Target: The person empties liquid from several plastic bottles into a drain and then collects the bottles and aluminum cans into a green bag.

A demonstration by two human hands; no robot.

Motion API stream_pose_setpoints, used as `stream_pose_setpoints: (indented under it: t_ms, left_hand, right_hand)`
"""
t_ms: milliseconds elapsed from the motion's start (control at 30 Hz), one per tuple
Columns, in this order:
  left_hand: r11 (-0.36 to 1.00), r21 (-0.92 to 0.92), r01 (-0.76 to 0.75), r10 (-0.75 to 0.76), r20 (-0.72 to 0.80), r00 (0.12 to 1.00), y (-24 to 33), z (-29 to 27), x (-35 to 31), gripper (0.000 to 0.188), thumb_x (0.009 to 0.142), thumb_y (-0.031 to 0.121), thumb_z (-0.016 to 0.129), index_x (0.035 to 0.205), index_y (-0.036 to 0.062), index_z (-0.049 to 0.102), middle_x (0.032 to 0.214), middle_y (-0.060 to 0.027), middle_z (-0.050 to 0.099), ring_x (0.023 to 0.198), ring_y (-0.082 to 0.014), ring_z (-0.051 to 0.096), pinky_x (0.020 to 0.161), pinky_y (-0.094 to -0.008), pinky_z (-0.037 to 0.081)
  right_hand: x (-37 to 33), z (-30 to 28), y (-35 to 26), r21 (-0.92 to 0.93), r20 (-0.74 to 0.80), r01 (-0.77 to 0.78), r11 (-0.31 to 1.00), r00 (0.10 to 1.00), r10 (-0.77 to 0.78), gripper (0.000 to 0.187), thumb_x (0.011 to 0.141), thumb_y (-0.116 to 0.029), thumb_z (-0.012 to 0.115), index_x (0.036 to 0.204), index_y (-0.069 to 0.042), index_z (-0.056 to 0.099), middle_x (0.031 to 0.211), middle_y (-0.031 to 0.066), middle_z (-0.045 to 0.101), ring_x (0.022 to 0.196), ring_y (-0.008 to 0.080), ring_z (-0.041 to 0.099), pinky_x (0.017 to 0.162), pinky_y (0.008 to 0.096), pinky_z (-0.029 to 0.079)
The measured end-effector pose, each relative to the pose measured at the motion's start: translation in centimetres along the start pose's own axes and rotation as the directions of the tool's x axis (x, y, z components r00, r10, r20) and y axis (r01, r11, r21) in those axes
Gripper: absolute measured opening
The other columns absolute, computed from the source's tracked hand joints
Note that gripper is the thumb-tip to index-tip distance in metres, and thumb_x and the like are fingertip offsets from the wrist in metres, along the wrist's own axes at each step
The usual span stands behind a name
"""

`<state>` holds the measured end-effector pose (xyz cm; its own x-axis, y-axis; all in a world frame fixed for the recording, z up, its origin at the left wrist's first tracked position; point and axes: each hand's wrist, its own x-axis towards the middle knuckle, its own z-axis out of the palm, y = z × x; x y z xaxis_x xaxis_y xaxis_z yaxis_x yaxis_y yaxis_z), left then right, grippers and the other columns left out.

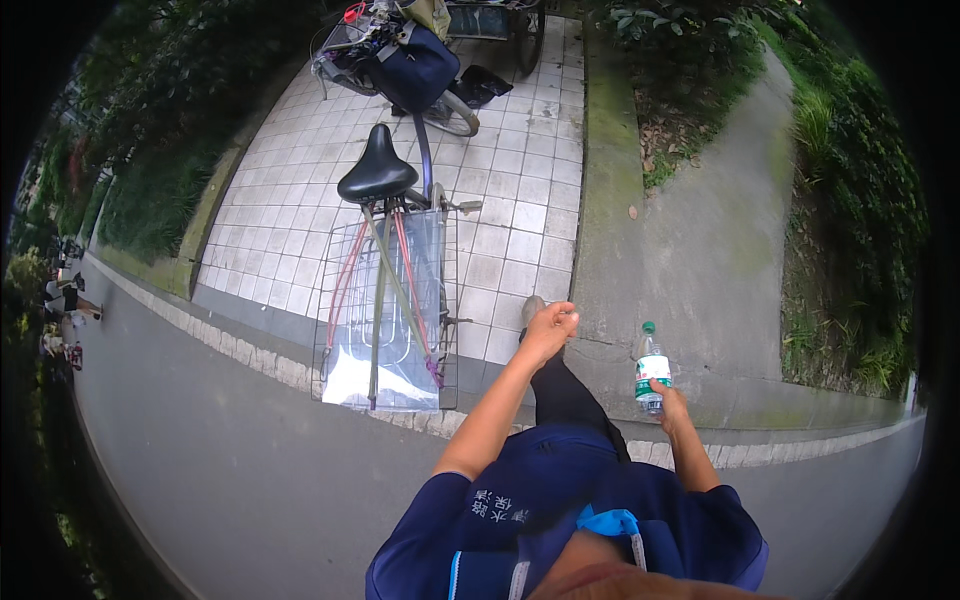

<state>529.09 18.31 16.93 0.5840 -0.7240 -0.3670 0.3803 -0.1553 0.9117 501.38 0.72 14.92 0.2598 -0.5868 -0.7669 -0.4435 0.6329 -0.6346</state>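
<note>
My right hand (672, 400) is wrapped round the lower part of a clear plastic bottle (652, 368). The bottle has a green cap and a white and green label, and it stands upright in my grip. In front of my body, my left hand (548, 332) is raised with its fingers curled in; whether anything small is inside cannot be made out. Just left of that hand stands a bicycle with a black saddle (378, 168). Behind the saddle, a clear plastic sheet (385, 330) lies over a wire basket with pink and green straps.
A dark blue bag (415, 68) hangs at the bicycle's front, near a parked cart (490, 22). White tiles (520, 220) lie ahead, with a stone curb (607, 200) and a concrete path (715, 230) to the right. Hedges line both sides. People (72, 300) are far left along the road.
</note>
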Motion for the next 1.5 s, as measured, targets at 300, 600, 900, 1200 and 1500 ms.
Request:
stream_pose_setpoints:
  t_ms: [300,600,900,1200,1500]
  left_hand:
    - [1.0,0.018,0.019,-0.015,-0.212,0.977,12.3,-9.1,25.0,0.04,0.089,0.023,0.057,0.122,0.0035,0.048,0.09,-0.0056,0.063,0.078,-0.0129,0.061,0.061,-0.0257,0.046]
    - [0.977,-0.055,0.208,-0.215,-0.273,0.938,20.9,-18.3,48.9,0.048,0.09,0.029,0.056,0.128,0.0045,0.041,0.105,-0.0096,0.059,0.081,-0.0169,0.063,0.061,-0.0264,0.048]
    - [0.982,-0.19,-0.001,-0.064,-0.334,0.941,38.0,-30.3,87.8,0.053,0.086,0.046,0.056,0.122,0.0084,0.044,0.107,-0.0089,0.055,0.084,-0.0187,0.062,0.062,-0.0285,0.047]
    - [0.957,-0.193,-0.216,0.075,-0.554,0.829,57.3,-38.3,116.7,0.066,0.085,0.049,0.056,0.127,0.0006,0.039,0.115,-0.0131,0.052,0.079,-0.0207,0.063,0.052,-0.0276,0.048]
    - [0.925,-0.353,-0.144,-0.105,-0.6,0.793,62.7,-40.5,128.9,0.079,0.081,0.057,0.057,0.12,-0.0097,0.042,0.112,-0.0243,0.05,0.078,-0.0319,0.065,0.049,-0.0337,0.052]
  right_hand:
    - [12.6,16.1,-22.4,-0.124,0.148,0.094,0.988,0.986,-0.075,0.042,0.074,-0.014,0.071,0.109,0.006,0.055,0.096,0.0126,0.064,0.082,0.0216,0.063,0.074,0.0337,0.049]
    - [23.9,24.4,-37.5,-0.11,0.024,0.256,0.96,0.967,-0.255,0.034,0.073,-0.013,0.072,0.1,0.003,0.06,0.089,0.0094,0.065,0.078,0.0176,0.061,0.07,0.0309,0.047]
    - [37.9,33.6,-49.2,0.061,-0.221,0.163,0.985,0.964,-0.146,0.032,0.073,-0.011,0.072,0.099,0.003,0.06,0.086,0.0084,0.065,0.071,0.0173,0.061,0.065,0.0304,0.048]
    - [44.0,41.4,-64.5,0.033,-0.222,0.021,0.999,0.975,-0.013,0.029,0.072,-0.008,0.072,0.097,0.003,0.061,0.085,0.0089,0.065,0.072,0.0178,0.062,0.068,0.0315,0.051]
    - [47.1,44.1,-66.4,0.094,-0.316,-0.107,0.99,0.94,0.132,0.037,0.067,-0.007,0.075,0.098,0.005,0.06,0.085,0.008,0.064,0.075,0.0189,0.061,0.072,0.0322,0.05]
